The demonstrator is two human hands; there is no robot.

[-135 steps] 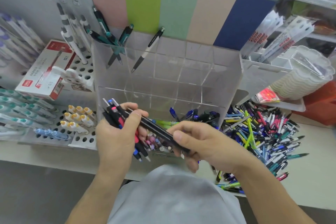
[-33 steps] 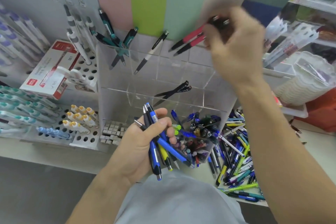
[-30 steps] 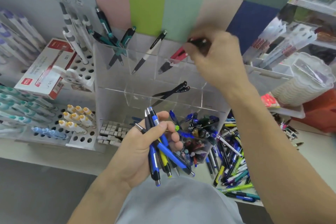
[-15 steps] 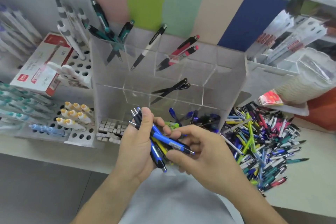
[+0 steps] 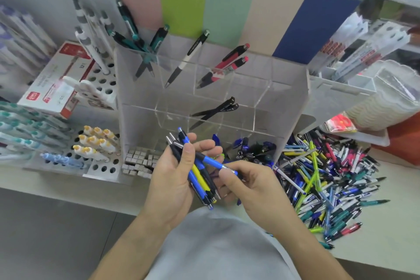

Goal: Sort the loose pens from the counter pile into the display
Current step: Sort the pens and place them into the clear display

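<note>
My left hand (image 5: pixel 175 179) grips a bundle of pens (image 5: pixel 200 177); my right hand (image 5: pixel 252 186) pinches the blue pen (image 5: pixel 216 163), angled toward lower right, display (image 5: pixel 293 107) straight above.

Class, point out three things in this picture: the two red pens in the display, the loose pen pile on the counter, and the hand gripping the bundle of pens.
red pens (image 5: pixel 223 65), head view, mid-barrel.
pen pile (image 5: pixel 329 179), head view, centre.
left hand (image 5: pixel 170 179), head view, palm.
</note>
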